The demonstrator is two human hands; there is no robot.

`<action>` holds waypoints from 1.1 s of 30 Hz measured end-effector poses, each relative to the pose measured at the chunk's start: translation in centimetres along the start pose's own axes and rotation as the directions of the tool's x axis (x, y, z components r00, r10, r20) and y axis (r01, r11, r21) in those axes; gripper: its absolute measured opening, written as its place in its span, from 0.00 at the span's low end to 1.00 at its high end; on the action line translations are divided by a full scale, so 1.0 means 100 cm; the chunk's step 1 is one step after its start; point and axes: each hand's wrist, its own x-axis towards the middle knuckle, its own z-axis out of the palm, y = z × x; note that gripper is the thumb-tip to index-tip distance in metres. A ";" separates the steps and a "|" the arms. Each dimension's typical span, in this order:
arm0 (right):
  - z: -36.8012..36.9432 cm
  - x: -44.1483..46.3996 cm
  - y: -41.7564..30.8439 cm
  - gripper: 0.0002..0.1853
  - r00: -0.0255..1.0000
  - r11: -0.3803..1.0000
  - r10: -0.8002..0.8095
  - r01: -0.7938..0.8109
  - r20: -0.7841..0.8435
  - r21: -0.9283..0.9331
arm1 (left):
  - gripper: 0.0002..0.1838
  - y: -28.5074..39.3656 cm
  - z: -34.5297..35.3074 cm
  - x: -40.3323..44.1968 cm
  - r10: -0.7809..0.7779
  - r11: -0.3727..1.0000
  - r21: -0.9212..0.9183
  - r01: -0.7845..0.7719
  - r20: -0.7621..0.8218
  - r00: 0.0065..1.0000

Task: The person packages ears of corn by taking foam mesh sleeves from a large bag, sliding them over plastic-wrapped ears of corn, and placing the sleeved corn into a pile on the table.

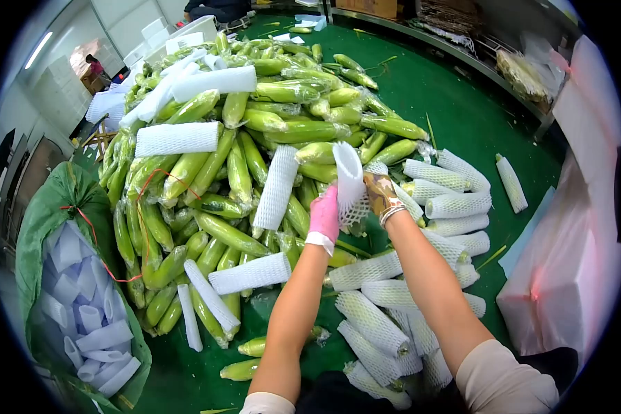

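A white foam net sleeve (350,172) stands upright between my hands, its upper end gaping and its lower mesh spread. My left hand (324,215), in a pink glove, is closed on its left side. On the other side, my right hand (381,195), in a brown camouflage glove, has its fingers curled at the sleeve's edge. Another bit of white netting (376,168) shows just above the right hand. Behind both hands rises a heap of green corn ears (297,131) wrapped in clear film. Whether an ear is inside the held sleeve I cannot see.
Sleeved corn ears (371,323) lie at lower right on the green floor (421,83). Loose foam sleeves (252,274) rest on the heap. A green sack (31,276) of sleeves stands left. Wrapped white bundles (552,290) are at right, near a metal shelf (448,55). A person (217,10) sits behind.
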 end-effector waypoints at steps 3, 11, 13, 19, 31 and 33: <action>-0.009 0.015 0.083 0.22 0.987 0.984 0.154 -0.158 -0.050 -0.087 | 0.12 -0.038 -0.034 0.025 -0.032 0.997 -0.066 0.044 0.172 0.985; -0.055 -0.001 0.195 0.31 0.949 0.484 -0.307 0.220 0.072 -0.847 | 0.17 -0.069 -0.017 0.001 0.297 0.119 0.993 -0.021 -0.015 0.955; -0.068 -0.034 0.134 0.38 0.931 0.477 -0.224 0.363 0.289 -0.800 | 0.16 -0.078 -0.034 0.003 0.268 0.055 0.990 -0.128 0.109 0.957; -0.144 -0.128 -0.051 0.23 0.898 0.710 -0.182 0.402 0.401 -0.578 | 0.17 -0.020 0.055 -0.038 0.250 0.225 0.863 -0.452 0.398 0.883; -0.009 -0.121 -0.072 0.40 0.798 0.551 -0.430 0.602 0.422 -0.578 | 0.23 0.080 -0.063 -0.120 0.285 0.831 0.432 -0.350 0.210 0.935; 0.028 -0.114 -0.065 0.36 0.831 0.926 -0.263 0.360 0.490 -0.113 | 0.22 0.077 -0.065 -0.158 0.091 0.868 0.439 -0.232 0.320 0.943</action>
